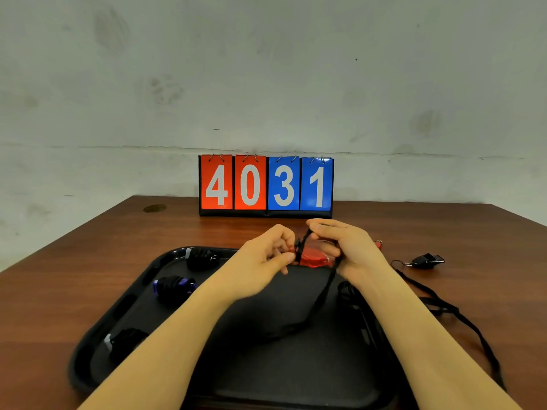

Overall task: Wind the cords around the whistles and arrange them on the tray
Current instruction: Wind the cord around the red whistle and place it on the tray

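Left hand (pixel 268 253) pinches the red whistle (pixel 315 258) at its end; right hand (pixel 344 245) curls round its black cord (pixel 318 303), which hangs onto the tray (pixel 266 377). Left of the hands: three wound whistles (pixel 174 287) on the tray. Right of them: one black whistle (pixel 427 260), unwound.

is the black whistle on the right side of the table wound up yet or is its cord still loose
Still loose. The black plastic whistle lies on the brown wooden table, outside the black tray; its black cord trails unwound.

Red whistle (pixel 314 257), black cord (pixel 321 294), above black tray (pixel 165 255).
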Motion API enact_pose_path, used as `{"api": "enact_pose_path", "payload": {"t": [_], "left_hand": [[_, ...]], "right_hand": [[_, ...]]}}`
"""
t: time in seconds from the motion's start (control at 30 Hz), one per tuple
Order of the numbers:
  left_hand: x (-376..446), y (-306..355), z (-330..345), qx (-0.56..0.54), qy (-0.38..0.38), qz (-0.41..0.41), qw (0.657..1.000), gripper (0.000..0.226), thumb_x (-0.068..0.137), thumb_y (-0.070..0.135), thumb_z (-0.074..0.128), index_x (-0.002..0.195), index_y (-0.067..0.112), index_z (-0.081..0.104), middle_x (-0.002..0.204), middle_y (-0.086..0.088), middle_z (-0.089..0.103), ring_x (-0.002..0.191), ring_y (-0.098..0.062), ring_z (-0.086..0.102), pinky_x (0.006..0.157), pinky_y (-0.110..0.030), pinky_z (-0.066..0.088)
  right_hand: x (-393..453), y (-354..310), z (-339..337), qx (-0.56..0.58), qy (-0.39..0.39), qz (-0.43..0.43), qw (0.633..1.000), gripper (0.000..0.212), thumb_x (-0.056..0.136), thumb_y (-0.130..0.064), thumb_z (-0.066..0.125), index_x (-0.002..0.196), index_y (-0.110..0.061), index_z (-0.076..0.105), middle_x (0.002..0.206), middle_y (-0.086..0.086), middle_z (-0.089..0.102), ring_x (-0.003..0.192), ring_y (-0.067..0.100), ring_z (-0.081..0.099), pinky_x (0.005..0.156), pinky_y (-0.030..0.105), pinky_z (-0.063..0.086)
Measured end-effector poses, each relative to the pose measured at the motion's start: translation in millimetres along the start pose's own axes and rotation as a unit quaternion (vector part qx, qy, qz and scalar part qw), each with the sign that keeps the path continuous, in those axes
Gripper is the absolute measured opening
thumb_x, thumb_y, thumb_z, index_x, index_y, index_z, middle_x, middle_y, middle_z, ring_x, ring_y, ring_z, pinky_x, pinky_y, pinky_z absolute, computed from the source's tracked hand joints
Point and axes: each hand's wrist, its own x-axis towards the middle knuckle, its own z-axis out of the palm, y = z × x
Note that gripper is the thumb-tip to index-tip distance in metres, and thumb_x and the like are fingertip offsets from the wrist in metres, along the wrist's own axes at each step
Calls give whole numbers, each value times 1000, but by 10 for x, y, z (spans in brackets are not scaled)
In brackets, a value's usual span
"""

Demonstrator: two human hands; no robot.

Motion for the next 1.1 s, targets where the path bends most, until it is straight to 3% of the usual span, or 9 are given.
{"api": "enact_pose_path", "payload": {"t": [0.2,0.33,0.43,0.53,0.63,0.8,1.0,1.1], "left_hand": [[3,28,-23,-84,3,3,996,9,93,15,49,97,24,47,75,8,59,72,1,58,72,-12,44],[28,9,-21,-198,55,-23,978,8,93,12,48,99,17,50,75,1,60,69,-5,56,66,-21,41],[47,1,-38,-260,106,-46,959,6,93,11,48,96,15,50,81,-8,60,63,-6,53,60,-16,41],[62,-7,-54,-290,156,-69,942,7,93,9,48,92,15,51,75,-3,61,56,-2,52,53,-9,42],[77,-23,-50,-269,200,-87,938,8,93,9,48,92,16,50,75,1,61,58,-2,52,58,-12,43],[105,-81,-48,-177,250,-111,946,6,93,11,49,96,16,49,90,-4,63,86,-14,62,80,-25,50],[95,-126,-32,-24,243,-101,965,8,94,12,46,98,18,43,88,5,54,80,-5,54,61,-9,42],[79,-130,-5,7,219,-80,972,9,95,12,46,98,20,42,86,5,53,73,-4,51,64,0,41]], "right_hand": [[2,9,-8,-23,-25,8,999,16,82,-11,64,96,-5,70,58,3,61,30,5,34,35,16,31],[13,52,36,-79,-19,-32,996,13,86,-7,59,88,-6,72,56,6,53,33,6,25,37,18,23],[-21,60,90,-120,-45,-62,990,9,84,-12,64,84,-8,71,67,11,62,35,6,28,39,19,24],[-61,59,124,-172,-73,-90,978,6,82,-16,67,83,-12,72,69,5,68,38,5,33,41,17,27],[-99,65,159,-224,-112,-110,962,7,83,-16,66,84,-13,72,69,4,70,40,5,36,43,17,31],[-151,41,180,-258,-157,-150,942,12,85,-19,64,81,-12,73,68,2,69,41,6,36,44,15,33],[-182,2,189,-274,-156,-195,929,12,88,-16,60,84,-15,71,67,-1,67,43,4,42,48,15,36],[-145,25,183,-309,-92,-251,913,11,89,-15,58,85,-17,69,68,-9,64,63,-2,57,65,8,43]]}}
